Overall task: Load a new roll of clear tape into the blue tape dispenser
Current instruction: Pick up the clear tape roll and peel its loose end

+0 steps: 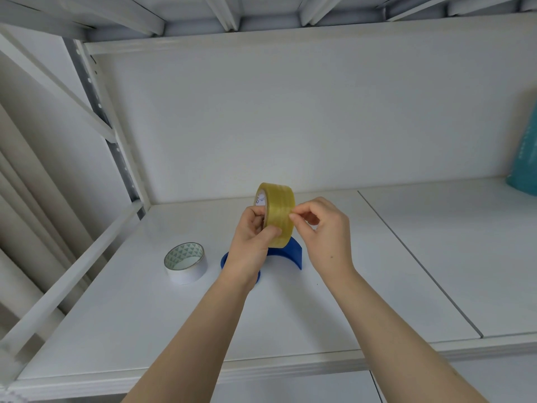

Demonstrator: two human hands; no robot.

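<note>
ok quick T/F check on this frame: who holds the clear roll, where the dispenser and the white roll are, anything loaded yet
1. The left hand holds the clear tape roll upright above the shelf. True.
2. The right hand rests flat on the shelf. False: its fingers pinch at the roll's outer face.
3. The blue tape dispenser lies on the shelf below the hands. True.
4. The white tape roll sits right of the dispenser. False: left.
5. The clear roll is already in the dispenser. False: it is held above it.
</note>
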